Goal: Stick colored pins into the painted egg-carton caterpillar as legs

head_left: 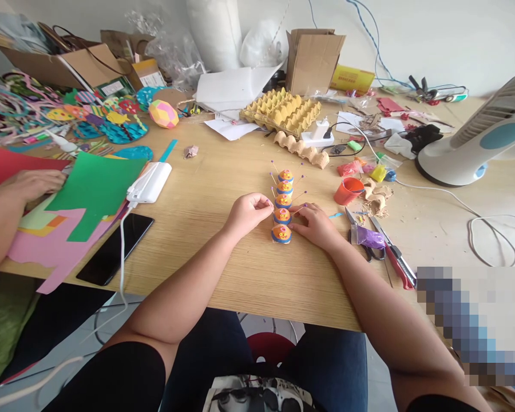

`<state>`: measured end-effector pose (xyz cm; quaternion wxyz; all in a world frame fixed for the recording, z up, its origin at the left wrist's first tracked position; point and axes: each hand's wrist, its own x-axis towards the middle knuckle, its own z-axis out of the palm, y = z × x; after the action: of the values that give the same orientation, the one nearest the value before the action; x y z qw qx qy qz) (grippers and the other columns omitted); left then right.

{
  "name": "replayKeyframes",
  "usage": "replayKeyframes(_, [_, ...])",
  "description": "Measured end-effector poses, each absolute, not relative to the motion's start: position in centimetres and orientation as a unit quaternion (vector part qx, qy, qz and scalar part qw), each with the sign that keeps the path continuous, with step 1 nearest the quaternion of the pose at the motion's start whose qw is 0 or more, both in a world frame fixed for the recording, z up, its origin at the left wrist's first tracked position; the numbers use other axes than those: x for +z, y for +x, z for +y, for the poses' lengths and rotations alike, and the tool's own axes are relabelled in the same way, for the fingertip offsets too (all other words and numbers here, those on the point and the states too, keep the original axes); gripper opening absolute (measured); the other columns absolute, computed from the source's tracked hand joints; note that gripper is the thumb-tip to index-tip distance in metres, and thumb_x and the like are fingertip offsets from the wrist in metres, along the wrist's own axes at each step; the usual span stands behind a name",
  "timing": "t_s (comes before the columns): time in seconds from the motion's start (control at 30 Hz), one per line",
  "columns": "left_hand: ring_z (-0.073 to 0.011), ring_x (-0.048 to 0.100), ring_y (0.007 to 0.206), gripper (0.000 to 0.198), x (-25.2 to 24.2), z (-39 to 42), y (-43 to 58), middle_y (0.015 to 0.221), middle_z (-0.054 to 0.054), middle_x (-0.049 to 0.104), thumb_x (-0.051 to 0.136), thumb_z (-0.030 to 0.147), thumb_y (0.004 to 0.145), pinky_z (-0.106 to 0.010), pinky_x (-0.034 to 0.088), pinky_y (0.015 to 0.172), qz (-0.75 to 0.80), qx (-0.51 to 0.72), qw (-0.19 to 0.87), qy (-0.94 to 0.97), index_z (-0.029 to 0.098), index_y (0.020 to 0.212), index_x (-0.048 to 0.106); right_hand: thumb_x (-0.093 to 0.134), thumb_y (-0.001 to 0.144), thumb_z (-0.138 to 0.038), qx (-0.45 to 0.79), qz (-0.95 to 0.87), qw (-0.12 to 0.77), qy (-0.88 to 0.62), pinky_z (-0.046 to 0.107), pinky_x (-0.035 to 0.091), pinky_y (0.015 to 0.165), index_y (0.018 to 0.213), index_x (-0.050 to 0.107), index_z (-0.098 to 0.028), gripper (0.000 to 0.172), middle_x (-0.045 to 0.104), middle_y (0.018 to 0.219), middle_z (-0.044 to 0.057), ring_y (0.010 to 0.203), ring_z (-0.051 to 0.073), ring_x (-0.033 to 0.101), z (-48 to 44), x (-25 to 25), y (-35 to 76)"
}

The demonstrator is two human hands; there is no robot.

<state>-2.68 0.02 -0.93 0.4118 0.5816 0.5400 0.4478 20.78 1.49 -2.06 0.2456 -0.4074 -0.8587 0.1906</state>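
Observation:
A row of several orange egg-carton cups [282, 234] with blue bands and small faces stands on the table in front of me. Thin sticks with purple tips [305, 192] poke out from both sides of the farther cups. My left hand [249, 214] is closed in a pinch at the left side of the fourth cup [282, 216]; what its fingertips hold is too small to make out. From the right, my right hand [315, 226] grips that same cup, its fingertips against the cup's side. One thin stick shows by its fingers.
To the right are a red cup [348, 190], scissors [366, 243], a purple packet [370, 236], a box cutter [393, 252] and a fan [476, 131]. Egg trays [281, 111] lie behind. At left, another person's hand [34, 186] rests by coloured sheets [94, 183], a phone [115, 249] and a white power bank [150, 183].

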Motion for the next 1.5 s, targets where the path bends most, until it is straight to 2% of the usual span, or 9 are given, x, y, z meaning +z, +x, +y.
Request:
replayKeyframes(0.53, [-0.0138, 0.062, 0.067, 0.011, -1.1, 0.0, -2.5, 0.073, -0.001, 0.071, 0.070, 0.028, 0.070, -0.026, 0.047, 0.066, 0.558, 0.451, 0.398, 0.571, 0.019, 0.072, 0.064, 0.072, 0.086, -0.033, 0.189, -0.859, 0.242, -0.410, 0.040, 0.045, 0.087, 0.114, 0.071, -0.020, 0.031, 0.067, 0.094, 0.009, 0.091, 0.027, 0.059, 1.5, -1.9, 20.7])
replayKeyframes(1.5, [-0.0144, 0.063, 0.069, 0.012, -2.2, 0.3, -2.3, 0.073, 0.000, 0.070, 0.069, 0.029, 0.069, -0.025, 0.047, 0.066, 0.563, 0.460, 0.397, 0.560, 0.019, 0.071, 0.062, 0.073, 0.086, -0.032, 0.186, -0.856, 0.247, -0.415, 0.039, 0.045, 0.085, 0.114, 0.071, -0.019, 0.031, 0.067, 0.091, 0.008, 0.088, 0.026, 0.059, 1.5, -2.3, 20.7])
